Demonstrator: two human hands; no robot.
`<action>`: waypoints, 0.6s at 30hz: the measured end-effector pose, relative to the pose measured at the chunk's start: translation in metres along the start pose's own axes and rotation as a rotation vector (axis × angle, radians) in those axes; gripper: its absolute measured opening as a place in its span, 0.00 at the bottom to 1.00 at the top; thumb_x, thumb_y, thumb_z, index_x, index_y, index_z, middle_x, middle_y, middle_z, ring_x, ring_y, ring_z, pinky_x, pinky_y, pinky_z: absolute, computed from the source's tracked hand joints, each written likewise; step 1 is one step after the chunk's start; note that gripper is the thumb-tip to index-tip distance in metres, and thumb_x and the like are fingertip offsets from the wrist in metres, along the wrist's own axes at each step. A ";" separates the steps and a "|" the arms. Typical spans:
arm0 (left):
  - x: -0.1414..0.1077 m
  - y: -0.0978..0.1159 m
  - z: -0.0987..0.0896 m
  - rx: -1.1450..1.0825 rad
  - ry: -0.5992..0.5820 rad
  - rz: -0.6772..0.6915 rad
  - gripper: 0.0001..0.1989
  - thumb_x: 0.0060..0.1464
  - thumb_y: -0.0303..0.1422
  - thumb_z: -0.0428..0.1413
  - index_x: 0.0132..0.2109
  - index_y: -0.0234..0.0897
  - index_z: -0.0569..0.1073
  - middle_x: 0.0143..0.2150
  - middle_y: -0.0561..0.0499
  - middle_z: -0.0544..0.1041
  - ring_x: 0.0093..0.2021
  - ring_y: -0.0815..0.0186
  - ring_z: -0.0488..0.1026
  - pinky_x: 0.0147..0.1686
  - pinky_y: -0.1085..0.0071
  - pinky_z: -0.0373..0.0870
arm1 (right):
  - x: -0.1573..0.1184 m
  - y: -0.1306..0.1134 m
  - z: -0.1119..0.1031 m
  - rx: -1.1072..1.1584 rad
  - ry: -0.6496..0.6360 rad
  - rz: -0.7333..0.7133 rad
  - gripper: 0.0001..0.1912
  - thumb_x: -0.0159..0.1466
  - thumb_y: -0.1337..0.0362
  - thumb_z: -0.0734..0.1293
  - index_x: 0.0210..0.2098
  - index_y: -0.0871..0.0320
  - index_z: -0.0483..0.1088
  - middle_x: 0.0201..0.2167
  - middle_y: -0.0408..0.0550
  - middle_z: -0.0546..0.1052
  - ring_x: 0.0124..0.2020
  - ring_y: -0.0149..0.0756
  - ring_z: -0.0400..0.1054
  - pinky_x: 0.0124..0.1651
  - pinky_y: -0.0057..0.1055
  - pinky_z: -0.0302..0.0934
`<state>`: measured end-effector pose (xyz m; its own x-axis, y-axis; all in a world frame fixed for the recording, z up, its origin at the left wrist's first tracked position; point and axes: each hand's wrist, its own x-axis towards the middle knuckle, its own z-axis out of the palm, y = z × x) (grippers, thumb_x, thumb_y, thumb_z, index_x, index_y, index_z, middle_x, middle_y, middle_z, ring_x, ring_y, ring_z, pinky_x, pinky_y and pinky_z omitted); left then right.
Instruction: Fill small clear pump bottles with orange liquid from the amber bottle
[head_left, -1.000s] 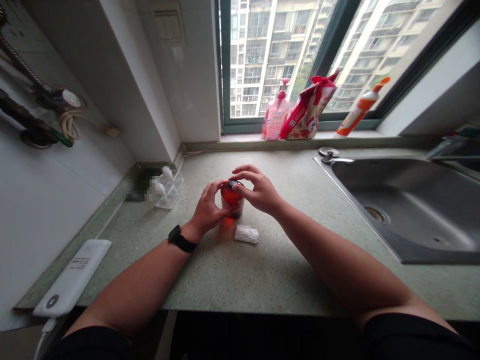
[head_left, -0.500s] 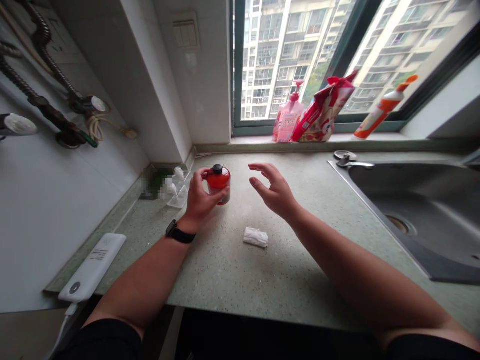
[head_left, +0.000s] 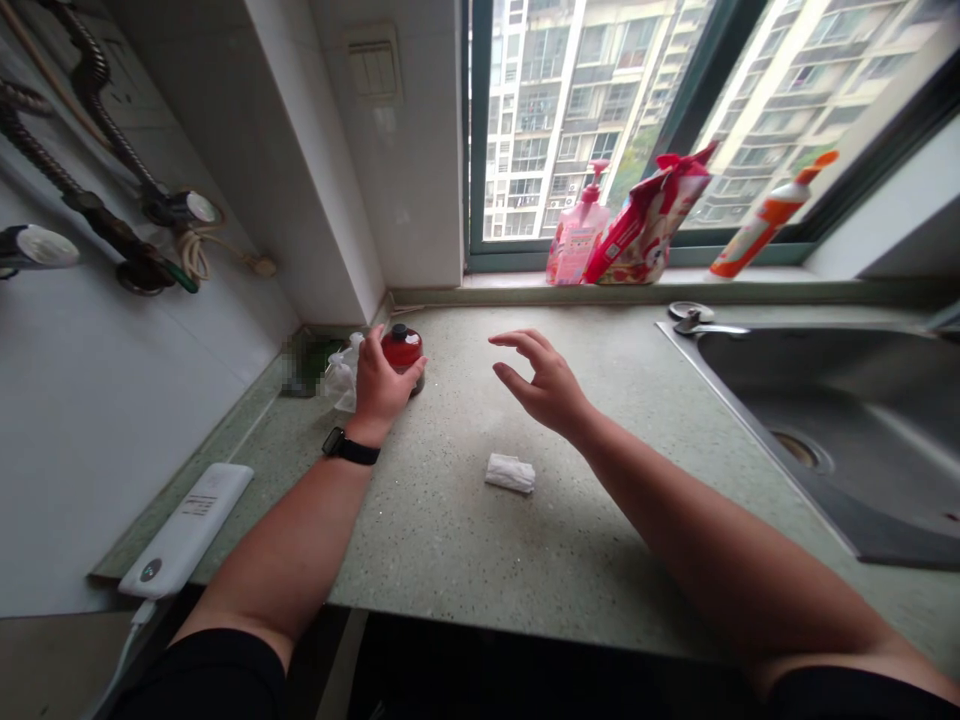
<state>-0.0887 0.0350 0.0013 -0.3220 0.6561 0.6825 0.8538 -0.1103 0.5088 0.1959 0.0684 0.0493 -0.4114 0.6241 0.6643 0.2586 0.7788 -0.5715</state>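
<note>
- Fingers, left hand (head_left: 382, 384): gripping red bottle (head_left: 402, 348), upright.
- Right hand (head_left: 549, 385), bottle's 3 o'clock: open, empty.
- Risk: plastic container (head_left: 344, 388), bottle's 8 o'clock, could shift if left knuckles drift.

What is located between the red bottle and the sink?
In the head view, the right hand hovers between the red bottle and the sink, over the countertop, holding nothing. The folded white tissue lies nearer to the countertop's front edge.
</note>
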 end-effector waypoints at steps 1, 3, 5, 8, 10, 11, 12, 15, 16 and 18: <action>0.000 -0.001 0.001 0.004 0.005 -0.004 0.43 0.54 0.41 0.72 0.70 0.36 0.62 0.64 0.33 0.72 0.64 0.43 0.73 0.65 0.46 0.70 | 0.000 0.000 0.000 0.000 -0.005 -0.001 0.14 0.71 0.59 0.68 0.56 0.49 0.76 0.52 0.52 0.79 0.55 0.47 0.75 0.59 0.50 0.72; 0.000 -0.003 0.002 0.007 0.011 -0.008 0.43 0.55 0.41 0.71 0.70 0.36 0.61 0.64 0.33 0.72 0.65 0.43 0.73 0.66 0.46 0.70 | -0.001 0.001 0.001 -0.004 -0.014 -0.001 0.14 0.71 0.60 0.68 0.56 0.49 0.75 0.52 0.52 0.79 0.54 0.46 0.75 0.59 0.50 0.71; 0.000 -0.003 0.001 0.006 0.009 -0.011 0.42 0.56 0.40 0.70 0.70 0.36 0.61 0.65 0.32 0.72 0.66 0.43 0.72 0.66 0.45 0.70 | -0.001 0.003 0.001 -0.014 -0.024 0.002 0.15 0.71 0.60 0.68 0.56 0.49 0.75 0.53 0.52 0.79 0.55 0.47 0.75 0.59 0.50 0.71; 0.001 -0.003 0.001 0.000 -0.005 -0.031 0.42 0.57 0.39 0.69 0.71 0.35 0.60 0.67 0.31 0.72 0.68 0.41 0.71 0.68 0.43 0.69 | -0.002 0.005 0.002 -0.017 -0.030 0.002 0.15 0.70 0.61 0.68 0.57 0.49 0.75 0.53 0.52 0.79 0.55 0.47 0.75 0.60 0.51 0.72; 0.001 -0.003 0.001 -0.012 -0.019 -0.046 0.42 0.57 0.38 0.68 0.72 0.35 0.60 0.68 0.30 0.72 0.69 0.40 0.71 0.68 0.41 0.68 | -0.002 0.006 0.002 -0.009 -0.027 0.000 0.16 0.70 0.62 0.69 0.57 0.49 0.75 0.53 0.52 0.79 0.55 0.47 0.75 0.60 0.51 0.72; 0.001 -0.004 0.002 -0.020 -0.022 -0.052 0.42 0.57 0.37 0.68 0.72 0.35 0.59 0.69 0.29 0.71 0.70 0.40 0.70 0.69 0.40 0.68 | -0.002 0.007 0.002 -0.005 -0.026 0.001 0.16 0.70 0.62 0.69 0.57 0.49 0.75 0.52 0.52 0.79 0.56 0.47 0.75 0.60 0.51 0.72; 0.002 -0.004 0.003 -0.030 -0.021 -0.056 0.42 0.58 0.36 0.67 0.73 0.34 0.58 0.70 0.29 0.71 0.70 0.40 0.70 0.69 0.40 0.67 | -0.002 0.007 0.001 -0.003 -0.025 0.003 0.16 0.70 0.62 0.69 0.57 0.49 0.75 0.52 0.52 0.79 0.56 0.47 0.75 0.60 0.51 0.72; 0.002 -0.006 0.004 -0.064 -0.012 -0.062 0.45 0.57 0.34 0.67 0.75 0.35 0.55 0.72 0.29 0.68 0.73 0.41 0.67 0.72 0.41 0.65 | -0.001 0.007 -0.002 -0.009 -0.013 0.005 0.16 0.69 0.62 0.69 0.57 0.49 0.75 0.53 0.52 0.79 0.56 0.47 0.75 0.60 0.51 0.73; 0.002 -0.005 0.004 -0.073 -0.009 -0.054 0.46 0.57 0.33 0.67 0.76 0.35 0.54 0.73 0.28 0.67 0.74 0.41 0.66 0.72 0.41 0.65 | 0.000 0.006 -0.005 -0.008 -0.003 0.004 0.16 0.69 0.62 0.69 0.57 0.49 0.75 0.54 0.52 0.79 0.56 0.47 0.76 0.60 0.51 0.73; 0.001 -0.001 0.001 -0.081 0.007 -0.012 0.48 0.56 0.33 0.68 0.77 0.34 0.52 0.75 0.27 0.64 0.75 0.40 0.64 0.73 0.41 0.63 | 0.003 0.002 -0.011 0.007 0.026 0.007 0.17 0.69 0.61 0.69 0.57 0.49 0.74 0.53 0.52 0.80 0.55 0.46 0.77 0.59 0.49 0.73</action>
<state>-0.0897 0.0365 0.0005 -0.3353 0.6522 0.6798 0.8141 -0.1625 0.5575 0.2052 0.0725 0.0551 -0.3867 0.6309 0.6726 0.2553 0.7741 -0.5793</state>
